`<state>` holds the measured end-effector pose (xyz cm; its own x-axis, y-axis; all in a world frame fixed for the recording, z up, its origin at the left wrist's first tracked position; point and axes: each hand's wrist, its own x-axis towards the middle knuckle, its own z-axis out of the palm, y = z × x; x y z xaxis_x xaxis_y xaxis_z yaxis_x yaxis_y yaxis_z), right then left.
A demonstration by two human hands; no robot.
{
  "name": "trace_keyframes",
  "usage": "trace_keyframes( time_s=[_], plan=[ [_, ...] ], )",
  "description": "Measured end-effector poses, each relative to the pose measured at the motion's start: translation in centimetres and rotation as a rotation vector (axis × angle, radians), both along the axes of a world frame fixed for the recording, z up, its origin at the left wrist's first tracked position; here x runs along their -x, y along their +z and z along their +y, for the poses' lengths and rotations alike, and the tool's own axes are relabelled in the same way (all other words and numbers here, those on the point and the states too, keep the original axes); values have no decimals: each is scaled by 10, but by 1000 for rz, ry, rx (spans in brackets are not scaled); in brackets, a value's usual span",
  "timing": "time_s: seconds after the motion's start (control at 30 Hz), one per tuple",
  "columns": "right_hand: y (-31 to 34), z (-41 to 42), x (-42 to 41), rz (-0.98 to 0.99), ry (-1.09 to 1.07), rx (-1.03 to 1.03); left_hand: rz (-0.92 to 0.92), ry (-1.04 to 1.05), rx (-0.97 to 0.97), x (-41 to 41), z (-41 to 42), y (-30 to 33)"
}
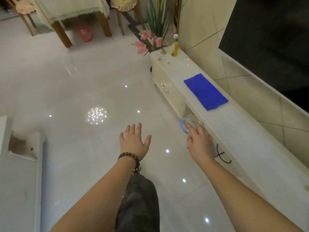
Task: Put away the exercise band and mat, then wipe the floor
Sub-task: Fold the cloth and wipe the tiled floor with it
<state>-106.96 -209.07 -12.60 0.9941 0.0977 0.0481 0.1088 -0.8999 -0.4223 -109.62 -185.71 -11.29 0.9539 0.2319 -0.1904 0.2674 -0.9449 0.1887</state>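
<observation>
My right hand (199, 139) reaches toward the open shelf under the low white TV cabinet (242, 131) and holds a rolled light-blue mat or band (184, 125) at the shelf's mouth; which of the two it is I cannot tell. Most of the roll is hidden behind my fingers. My left hand (135, 141) hovers open over the glossy white tiled floor (83, 84), fingers spread, holding nothing; a beaded bracelet sits on its wrist. A folded dark-blue cloth (205, 92) lies flat on top of the cabinet, beyond my right hand.
A yellow bottle (174, 47) and a vase of pink flowers (148, 41) stand at the cabinet's far end. A dining table with a cloth (71, 9) and chairs stands at the back left. A white low unit (20, 164) sits at the left. A black cable (222, 154) hangs under the cabinet.
</observation>
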Motion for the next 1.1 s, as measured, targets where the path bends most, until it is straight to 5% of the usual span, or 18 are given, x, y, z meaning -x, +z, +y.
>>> trace_keyframes(
  time_s=[0.47, 1.1],
  plan=[
    [2, 130, -241, 102, -299, 42, 8, -227, 36, -300, 136, 10],
    [-42, 126, -504, 143, -540, 48, 103, -567, -8, -631, 100, -29]
  ],
)
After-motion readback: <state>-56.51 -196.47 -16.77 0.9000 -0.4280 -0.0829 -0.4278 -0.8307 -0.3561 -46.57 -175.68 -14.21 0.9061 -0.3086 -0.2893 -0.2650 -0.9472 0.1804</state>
